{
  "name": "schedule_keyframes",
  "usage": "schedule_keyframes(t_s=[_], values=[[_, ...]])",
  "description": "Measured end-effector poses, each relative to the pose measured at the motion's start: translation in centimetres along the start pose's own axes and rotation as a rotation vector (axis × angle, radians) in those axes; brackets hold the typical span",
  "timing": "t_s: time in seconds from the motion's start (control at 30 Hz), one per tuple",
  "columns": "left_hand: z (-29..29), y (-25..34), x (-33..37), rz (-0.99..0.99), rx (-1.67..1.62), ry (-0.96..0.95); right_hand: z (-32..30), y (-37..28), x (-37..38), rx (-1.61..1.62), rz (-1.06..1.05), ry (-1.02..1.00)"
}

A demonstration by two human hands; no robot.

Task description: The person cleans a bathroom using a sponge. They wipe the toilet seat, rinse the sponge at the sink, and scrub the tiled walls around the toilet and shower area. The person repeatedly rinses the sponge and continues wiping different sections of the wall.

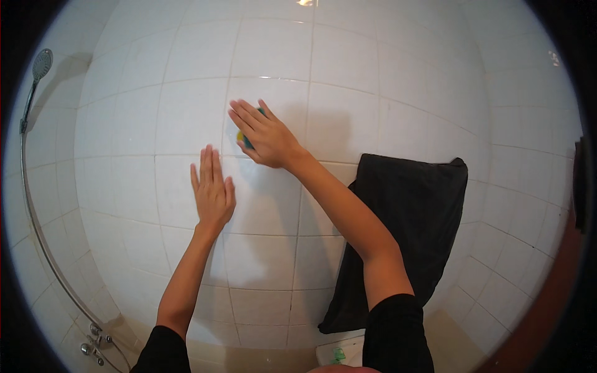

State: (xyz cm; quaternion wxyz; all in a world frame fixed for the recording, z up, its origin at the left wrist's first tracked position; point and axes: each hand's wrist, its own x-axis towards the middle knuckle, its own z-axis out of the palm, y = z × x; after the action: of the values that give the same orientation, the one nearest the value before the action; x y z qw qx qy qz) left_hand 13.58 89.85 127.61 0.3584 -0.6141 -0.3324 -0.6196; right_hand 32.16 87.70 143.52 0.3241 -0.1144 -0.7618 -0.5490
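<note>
My right hand [263,133] presses a yellow and green sponge [240,137] against the white tiled wall [193,118]. Its fingers stretch over the sponge and hide most of it, so only the edges show beside the thumb and between the fingers. Lower and to the left, my left hand [213,193] lies against the tiles, fingers extended and nothing in it. Both forearms reach up from the lower edge, in short black sleeves.
A dark towel [410,217] hangs on the wall behind my right arm. On the left wall are a shower head [42,63], its hose [34,217] and a mixer tap [93,342]. A white object [353,350] with a green mark sits low, by my right sleeve.
</note>
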Motion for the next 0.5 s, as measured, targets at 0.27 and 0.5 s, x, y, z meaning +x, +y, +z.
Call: schedule_keyframes(t_s=[0.27, 0.5], values=[[0.1, 2.6, -5.3, 0.017, -0.019, -0.043, -4.0, -0.7, -7.5, -0.233, 0.458, 0.095], [1.7, 8.2, -5.3, 0.014, -0.072, -0.06, -3.1, -3.4, -8.0, -0.14, 0.166, -0.049]])
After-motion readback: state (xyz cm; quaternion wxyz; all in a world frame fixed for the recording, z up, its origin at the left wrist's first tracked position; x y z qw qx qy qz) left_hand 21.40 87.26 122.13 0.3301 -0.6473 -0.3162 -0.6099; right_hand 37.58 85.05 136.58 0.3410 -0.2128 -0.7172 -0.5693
